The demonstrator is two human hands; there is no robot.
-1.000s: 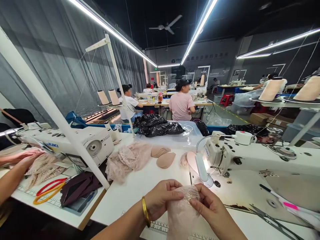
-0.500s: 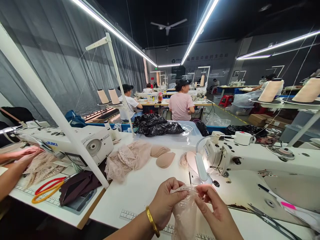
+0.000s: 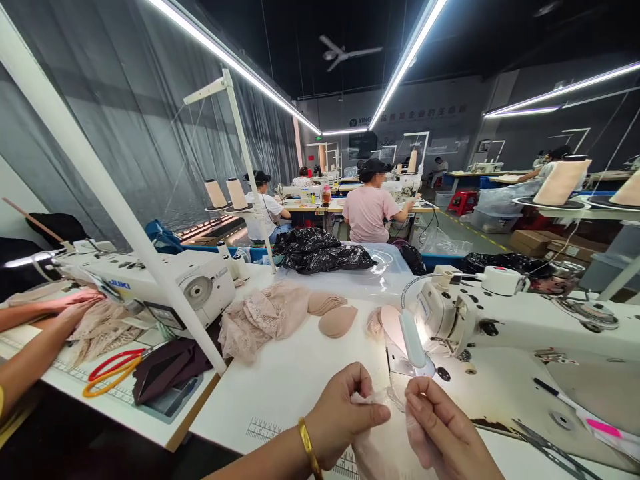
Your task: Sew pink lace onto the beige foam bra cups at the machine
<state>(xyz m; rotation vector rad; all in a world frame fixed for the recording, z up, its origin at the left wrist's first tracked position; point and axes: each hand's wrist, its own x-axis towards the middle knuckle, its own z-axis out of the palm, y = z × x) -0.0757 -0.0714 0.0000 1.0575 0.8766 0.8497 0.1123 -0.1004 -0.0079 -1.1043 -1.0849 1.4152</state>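
Note:
My left hand, with a gold bangle on its wrist, pinches the top edge of a pale pink lace piece low in the view. My right hand is closed on the same piece from the right side, fingers curled against the sheer fabric. Both hands hover over the white table, just in front of the sewing machine and its lit lamp. Most of the piece hangs below the frame edge.
Beige lace fabric and foam cups lie on the table further back. A co-worker's arms work at the left machine, near red and yellow scissors. Scissors lie at right. Seated people sew beyond.
Both hands have sunk lower in the view with the lace piece, and the fingers have shifted along its top edge. The view has swung slightly left.

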